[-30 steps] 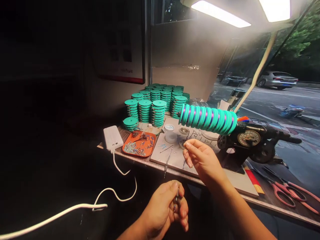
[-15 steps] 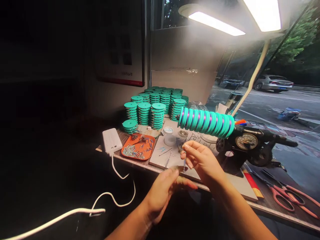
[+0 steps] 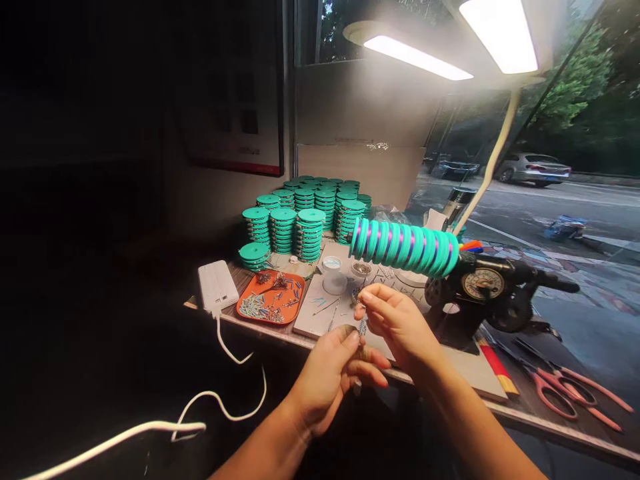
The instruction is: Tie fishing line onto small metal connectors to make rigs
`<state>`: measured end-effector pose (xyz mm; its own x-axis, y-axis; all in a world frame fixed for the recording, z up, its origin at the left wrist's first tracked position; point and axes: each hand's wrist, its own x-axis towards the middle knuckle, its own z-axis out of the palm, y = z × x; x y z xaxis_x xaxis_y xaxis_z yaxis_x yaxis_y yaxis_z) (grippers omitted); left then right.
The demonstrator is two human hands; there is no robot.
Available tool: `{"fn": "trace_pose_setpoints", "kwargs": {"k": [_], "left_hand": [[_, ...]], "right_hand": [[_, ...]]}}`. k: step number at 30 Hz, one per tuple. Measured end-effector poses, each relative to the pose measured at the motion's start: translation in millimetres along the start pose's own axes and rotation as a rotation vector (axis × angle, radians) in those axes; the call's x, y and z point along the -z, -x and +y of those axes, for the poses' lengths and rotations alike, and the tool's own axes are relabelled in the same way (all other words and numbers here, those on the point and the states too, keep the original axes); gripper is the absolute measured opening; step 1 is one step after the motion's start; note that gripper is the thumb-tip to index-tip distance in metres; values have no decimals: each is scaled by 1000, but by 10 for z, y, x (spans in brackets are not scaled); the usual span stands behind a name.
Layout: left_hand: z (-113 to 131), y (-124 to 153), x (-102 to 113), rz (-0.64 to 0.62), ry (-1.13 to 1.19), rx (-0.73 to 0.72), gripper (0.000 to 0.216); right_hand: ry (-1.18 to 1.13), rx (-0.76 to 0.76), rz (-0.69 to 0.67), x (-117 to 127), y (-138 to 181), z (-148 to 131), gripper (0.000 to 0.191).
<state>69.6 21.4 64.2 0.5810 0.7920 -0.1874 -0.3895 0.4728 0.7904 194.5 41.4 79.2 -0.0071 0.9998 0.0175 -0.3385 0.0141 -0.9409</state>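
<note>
My right hand (image 3: 397,327) is raised over the front edge of the work table and pinches a thin small metal piece (image 3: 363,325) between thumb and forefinger. Just below it, my left hand (image 3: 333,373) has its fingers curled with the fingertips close to the same piece; whether it grips anything is hidden. Behind the hands lies a pale work board (image 3: 320,319) with small parts and a white cup (image 3: 333,275). A row of teal spools (image 3: 403,245) sits on a rod of a black winding machine (image 3: 493,293) to the right.
Stacks of teal spools (image 3: 300,220) stand at the back. An orange tray (image 3: 270,303) of small tubes and a white power bank (image 3: 217,287) with its cable lie at the left. Red scissors (image 3: 565,390) rest at the right. A lamp (image 3: 450,47) shines overhead.
My left hand rose from below the table edge up to my right hand, and both hands now meet at the small piece. The view shifted slightly.
</note>
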Motion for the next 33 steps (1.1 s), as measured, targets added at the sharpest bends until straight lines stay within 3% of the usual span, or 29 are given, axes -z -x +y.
{"fn": "trace_pose_setpoints", "kwargs": {"k": [9, 33], "left_hand": [[61, -104, -46, 8, -128, -35, 29], [-106, 238, 60, 54, 36, 122, 26]], "right_hand": [[1, 13, 5, 21, -6, 17, 21], [11, 41, -28, -39, -10, 50, 22]]}}
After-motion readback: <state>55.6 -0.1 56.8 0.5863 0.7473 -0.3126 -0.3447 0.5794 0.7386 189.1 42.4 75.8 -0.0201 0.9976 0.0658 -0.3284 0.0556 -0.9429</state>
